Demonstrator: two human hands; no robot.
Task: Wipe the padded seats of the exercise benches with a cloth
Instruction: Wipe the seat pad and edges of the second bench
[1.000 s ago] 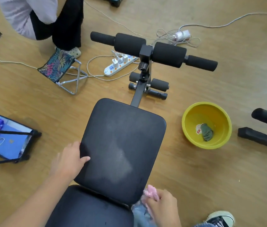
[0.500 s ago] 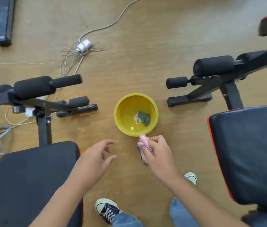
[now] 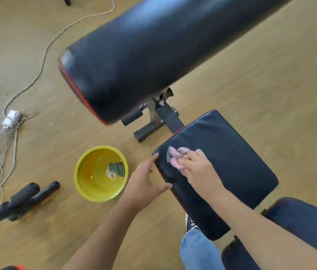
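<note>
A black padded seat (image 3: 231,164) with red trim fills the right middle of the view. My right hand (image 3: 196,166) presses a crumpled pink cloth (image 3: 177,156) onto the seat's near-left corner. My left hand (image 3: 146,184) rests against the seat's left edge, fingers spread around the rim and holding nothing. A second long black pad (image 3: 153,49) of another bench hangs over the upper part of the view, blurred. The back pad (image 3: 305,219) of the same bench shows at the lower right.
A yellow bowl (image 3: 87,193) of water with a dark green rag (image 3: 117,169) stands on the wooden floor left of the seat. Foam rollers (image 3: 27,193) of the first bench lie at lower left. Cables and a charger (image 3: 10,118) trail on the left. My shoe (image 3: 191,224) sits under the seat.
My view has swung right from the first bench to the red-trimmed one. My right hand carried the pink cloth past the bowl onto this seat, and my left hand came to its edge.
</note>
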